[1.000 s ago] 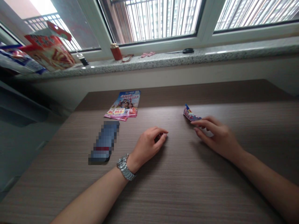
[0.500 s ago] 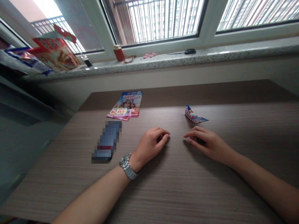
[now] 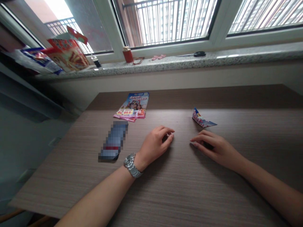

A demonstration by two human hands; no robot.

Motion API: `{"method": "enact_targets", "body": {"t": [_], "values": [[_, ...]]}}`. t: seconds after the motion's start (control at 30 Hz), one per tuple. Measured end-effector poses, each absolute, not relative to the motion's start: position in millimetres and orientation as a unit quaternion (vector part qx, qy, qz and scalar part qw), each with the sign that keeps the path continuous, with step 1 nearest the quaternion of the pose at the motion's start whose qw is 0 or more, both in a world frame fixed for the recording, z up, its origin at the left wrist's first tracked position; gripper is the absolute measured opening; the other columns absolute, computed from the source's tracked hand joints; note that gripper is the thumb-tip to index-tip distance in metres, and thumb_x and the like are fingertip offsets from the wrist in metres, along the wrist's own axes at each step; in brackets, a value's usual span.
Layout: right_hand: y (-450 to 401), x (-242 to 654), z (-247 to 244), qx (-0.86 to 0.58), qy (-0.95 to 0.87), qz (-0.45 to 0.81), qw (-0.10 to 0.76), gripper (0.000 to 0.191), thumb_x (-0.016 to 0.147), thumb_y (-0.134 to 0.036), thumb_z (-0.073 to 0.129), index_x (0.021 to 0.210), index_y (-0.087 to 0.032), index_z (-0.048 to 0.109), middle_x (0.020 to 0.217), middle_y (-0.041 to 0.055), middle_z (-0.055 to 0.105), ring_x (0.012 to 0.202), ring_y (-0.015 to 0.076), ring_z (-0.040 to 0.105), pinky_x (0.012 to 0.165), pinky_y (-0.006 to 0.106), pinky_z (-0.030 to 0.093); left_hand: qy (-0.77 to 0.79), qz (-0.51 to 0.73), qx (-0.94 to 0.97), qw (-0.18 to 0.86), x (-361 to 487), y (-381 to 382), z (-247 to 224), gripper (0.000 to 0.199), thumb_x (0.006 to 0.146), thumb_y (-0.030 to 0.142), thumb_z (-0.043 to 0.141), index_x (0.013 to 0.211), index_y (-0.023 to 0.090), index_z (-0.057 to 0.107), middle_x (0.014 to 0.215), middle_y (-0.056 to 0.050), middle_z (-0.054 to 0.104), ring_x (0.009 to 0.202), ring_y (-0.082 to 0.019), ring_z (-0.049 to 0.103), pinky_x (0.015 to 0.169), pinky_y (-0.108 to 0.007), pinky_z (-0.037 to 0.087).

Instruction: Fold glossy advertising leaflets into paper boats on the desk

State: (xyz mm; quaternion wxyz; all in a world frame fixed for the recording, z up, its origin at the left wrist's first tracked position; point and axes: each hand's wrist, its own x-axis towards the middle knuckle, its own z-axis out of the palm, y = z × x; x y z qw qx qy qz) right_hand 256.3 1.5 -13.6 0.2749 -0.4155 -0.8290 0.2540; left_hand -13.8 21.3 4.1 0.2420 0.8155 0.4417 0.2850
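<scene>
Right hand (image 3: 213, 146), fingers loosely curled, is seen released, just below the small folded blue-and-pink printed paper piece (image 3: 203, 122), right of frame centre. Left hand (image 3: 156, 142), at centre, is likewise unloaded. Paper is judged light, easily creased, best pinched at a folded edge. Contents of the red printed snack bag (image 3: 71, 55), upper left, cannot be told.

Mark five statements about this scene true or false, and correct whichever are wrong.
1. A metal watch sits on the left hand's wrist. True.
2. The right hand grips the folded paper. False: the paper lies on the table, out of its grip.
3. The flyers overlap one another. True.
4. The scissors lie on the windowsill. True.
5. The red container stands on the table. False: it stands on the windowsill.
</scene>
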Motion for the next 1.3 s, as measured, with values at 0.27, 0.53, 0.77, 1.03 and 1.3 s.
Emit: {"method": "enact_targets", "body": {"t": [0.27, 0.53, 0.77, 1.03, 1.3], "values": [[1.4, 256.8, -14.6, -0.416, -0.830, 0.258, 0.269, 0.019, 0.101, -0.030, 0.054, 0.108, -0.021, 0.070, 0.098, 0.0084, 0.064, 0.086, 0.0204, 0.064, 0.076, 0.036, 0.052, 0.473, 0.266, 0.827, 0.147, -28.8, 30.2, 12.5, 0.024, 0.098, 0.025, 0.059, 0.122, 0.022, 0.064, 0.119, -0.008, 0.064, 0.109, -0.023, 0.061, 0.098, -0.039, 0.051], [1.4, 256.9, -13.8, -0.414, -0.832, 0.256, 0.267, 0.021, 0.101, -0.032, 0.053, 0.106, -0.022, 0.070, 0.098, 0.0088, 0.065, 0.087, 0.0211, 0.065, 0.075, 0.036, 0.053, 0.516, 0.258, 0.815, 0.056, -42.0, 53.4, 15.6, 0.028, 0.097, 0.028, 0.060, 0.124, 0.021, 0.062, 0.120, -0.009, 0.062, 0.113, -0.024, 0.060, 0.103, -0.041, 0.049], [1.9, 256.0, -12.9, -0.406, -0.837, 0.246, 0.273, 0.021, 0.101, -0.031, 0.053, 0.105, -0.022, 0.071, 0.096, 0.0093, 0.066, 0.086, 0.0217, 0.065, 0.075, 0.037, 0.054, 0.577, 0.204, 0.790, -0.020, -65.7, 78.6, 4.0, 0.052, 0.098, 0.039, 0.058, 0.141, 0.011, 0.050, 0.147, -0.020, 0.049, 0.137, -0.031, 0.047, 0.116, -0.048, 0.038], [2.2, 256.1, -12.2, -0.401, -0.838, 0.247, 0.275, 0.020, 0.100, -0.029, 0.054, 0.105, -0.022, 0.072, 0.096, 0.0097, 0.067, 0.086, 0.0220, 0.065, 0.073, 0.037, 0.055, 0.603, 0.131, 0.786, -0.026, -66.6, 74.7, -8.0, 0.057, 0.103, 0.048, 0.042, 0.140, 0.006, 0.052, 0.159, -0.022, 0.037, 0.149, -0.034, 0.034, 0.123, -0.047, 0.028], [2.6, 256.7, -13.4, -0.399, -0.839, 0.244, 0.277, 0.020, 0.100, -0.028, 0.054, 0.104, -0.022, 0.072, 0.095, 0.0092, 0.066, 0.086, 0.0219, 0.065, 0.075, 0.037, 0.054, 0.604, 0.105, 0.790, 0.001, -62.5, 63.6, -9.9, 0.058, 0.105, 0.047, 0.039, 0.149, 0.011, 0.044, 0.160, -0.020, 0.036, 0.150, -0.032, 0.032, 0.124, -0.049, 0.024]]}}
